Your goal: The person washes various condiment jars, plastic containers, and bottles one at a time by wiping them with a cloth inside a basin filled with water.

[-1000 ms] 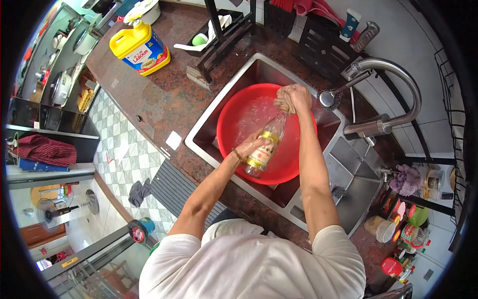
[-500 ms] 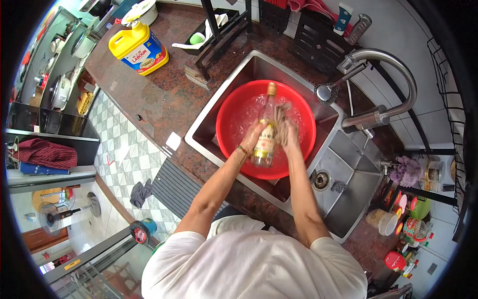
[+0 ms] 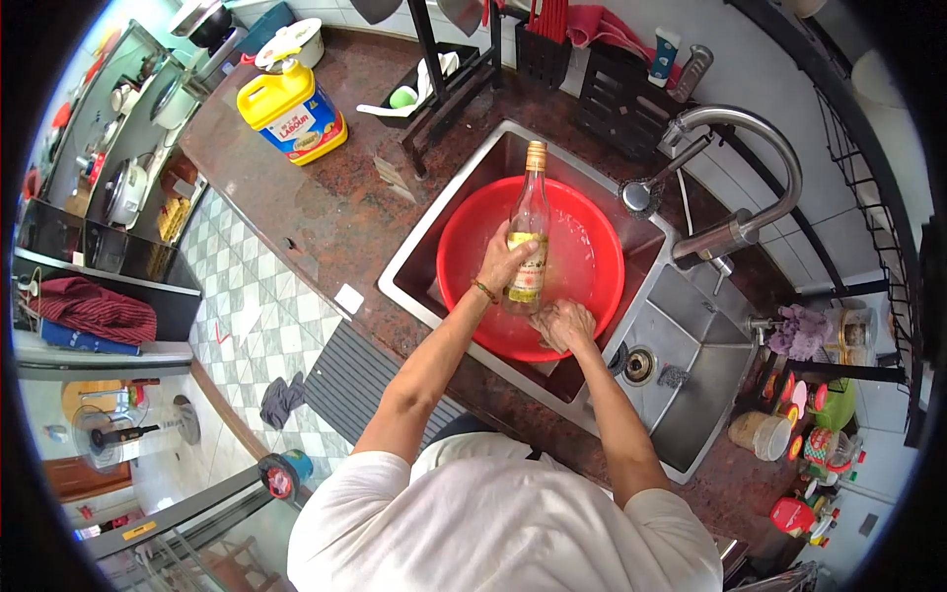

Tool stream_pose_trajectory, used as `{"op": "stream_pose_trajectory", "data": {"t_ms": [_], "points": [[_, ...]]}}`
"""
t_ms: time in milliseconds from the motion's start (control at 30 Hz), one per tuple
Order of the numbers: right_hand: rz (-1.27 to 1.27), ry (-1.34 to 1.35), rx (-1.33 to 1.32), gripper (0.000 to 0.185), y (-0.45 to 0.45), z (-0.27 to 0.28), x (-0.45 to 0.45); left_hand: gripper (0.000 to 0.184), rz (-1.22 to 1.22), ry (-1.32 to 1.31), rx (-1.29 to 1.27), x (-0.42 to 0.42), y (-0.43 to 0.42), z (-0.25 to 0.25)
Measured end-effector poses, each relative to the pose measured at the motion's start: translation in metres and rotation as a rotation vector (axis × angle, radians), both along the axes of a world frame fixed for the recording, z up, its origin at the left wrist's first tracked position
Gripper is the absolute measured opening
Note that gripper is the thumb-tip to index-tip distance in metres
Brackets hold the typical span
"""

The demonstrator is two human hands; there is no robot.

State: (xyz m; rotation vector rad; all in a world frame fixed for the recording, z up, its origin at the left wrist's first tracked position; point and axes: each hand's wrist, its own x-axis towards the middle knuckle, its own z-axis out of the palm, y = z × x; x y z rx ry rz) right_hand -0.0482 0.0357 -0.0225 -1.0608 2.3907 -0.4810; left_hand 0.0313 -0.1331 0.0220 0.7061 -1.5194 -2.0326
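A clear glass bottle with a gold cap and a yellow-and-white label stands tilted over a red basin, its neck toward the back. My left hand is closed round the labelled body. My right hand is at the bottle's base, near the basin's front rim, with its fingers bent round a cloth that is mostly hidden and blurred. Water with some bubbles lies in the basin, which sits inside the steel sink.
A curved faucet rises behind the sink at the right. On the counter at the left stands a yellow detergent jug. A black rack is behind the basin, and jars stand at the right.
My right hand has moved from the bottle's neck down its side to the base. The bottle has swung from leaning right to nearly straight, its cap now uncovered. The view has shifted slightly.
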Motion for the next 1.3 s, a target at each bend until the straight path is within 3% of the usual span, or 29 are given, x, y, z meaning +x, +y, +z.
{"op": "stream_pose_trajectory", "data": {"t_ms": [33, 133, 167, 267, 367, 467, 600, 667, 733, 767, 867, 900, 1000, 1033, 1100, 1133, 1267, 1300], "points": [[-0.009, -0.017, 0.033, 0.028, -0.003, 0.019, 0.001, 0.046, -0.004, 0.035, -0.102, 0.0, -0.002, -0.001], [0.014, -0.113, 0.189, 0.028, -0.006, -0.007, -0.022, 0.046, -0.094, 0.114, 0.084, 0.007, 0.004, 0.013], [0.036, -0.024, 0.186, 0.028, -0.006, -0.008, -0.03, 0.04, -0.088, 0.129, 0.182, 0.008, 0.01, 0.013], [-0.065, -0.106, -0.031, 0.029, -0.003, -0.016, -0.046, 0.04, -0.142, 0.193, 0.6, 0.012, 0.013, 0.01], [-0.26, -0.273, -0.124, 0.021, -0.003, -0.016, -0.053, 0.041, -0.131, 0.237, 0.616, 0.012, 0.02, 0.006], [-0.457, -0.916, -0.592, 0.01, 0.006, -0.004, -0.055, 0.043, -0.212, 0.263, 0.661, 0.019, 0.02, 0.007], [-0.417, -0.882, -1.048, 0.004, -0.009, 0.059, -0.03, 0.048, -0.281, 0.217, 0.664, 0.023, 0.023, 0.006], [-0.331, -0.668, -1.014, 0.012, -0.024, 0.092, -0.011, 0.052, -0.27, 0.17, 0.501, 0.022, 0.026, 0.004], [-0.078, -0.065, -1.015, 0.015, -0.043, 0.102, -0.01, 0.058, -0.222, 0.088, 0.261, 0.016, 0.032, 0.004], [-0.082, 0.127, -0.947, 0.016, -0.05, 0.104, -0.017, 0.074, -0.249, 0.082, 0.258, 0.015, 0.033, 0.008], [-0.207, 0.186, -1.129, 0.014, -0.067, 0.132, -0.03, 0.08, -0.282, 0.071, 0.003, 0.019, 0.034, 0.02], [-0.232, 0.173, -1.132, 0.014, -0.07, 0.141, -0.037, 0.085, -0.277, 0.091, 0.081, 0.021, 0.037, 0.029], [-0.168, -0.182, -1.056, 0.012, -0.072, 0.16, -0.058, 0.085, -0.273, 0.045, -0.22, 0.025, 0.033, 0.023], [-0.119, -0.616, -1.169, 0.013, -0.074, 0.156, -0.061, 0.085, -0.262, 0.006, -0.313, 0.027, 0.032, 0.022], [-0.054, -0.932, -1.109, 0.014, -0.069, 0.158, -0.063, 0.085, -0.24, -0.065, -0.504, 0.029, 0.031, 0.022], [-0.026, -1.092, -1.068, 0.015, -0.064, 0.159, -0.061, 0.085, -0.256, -0.049, -0.483, 0.031, 0.034, 0.021], [-0.109, -1.208, -0.987, 0.016, -0.058, 0.115, -0.047, 0.085, -0.268, 0.004, -0.499, 0.033, 0.041, 0.03], [-0.14, -1.105, -1.006, 0.016, -0.058, 0.095, -0.048, 0.085, -0.254, 0.01, -0.534, 0.031, 0.04, 0.031]]}}
